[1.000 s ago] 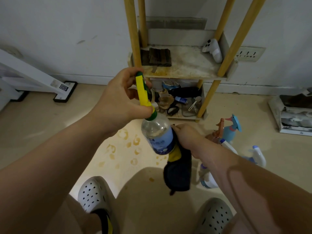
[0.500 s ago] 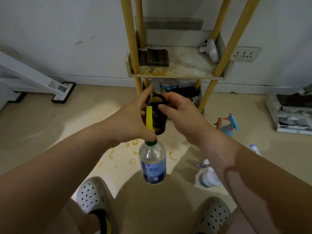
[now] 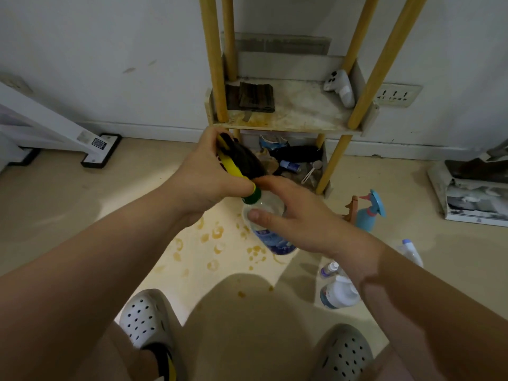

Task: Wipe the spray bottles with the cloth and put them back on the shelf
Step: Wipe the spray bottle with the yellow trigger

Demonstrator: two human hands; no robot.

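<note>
Bottle partly hidden behind R hand.

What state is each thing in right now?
Clear spray bottle: tilted, held off the floor.
Dark cloth: bunched against the yellow sprayer.
Left hand: grips sprayer and cloth.
Right hand: grips the bottle's body.
Blue spray bottle: upright on the floor.

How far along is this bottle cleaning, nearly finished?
Early, it seems. Done: nothing visibly; the stained white shelf board holds no spray bottle. In hand: the left hand grips a dark cloth against the yellow-headed clear spray bottle, whose body the right hand holds. Left: the blue spray bottle and white bottles on the floor.
</note>
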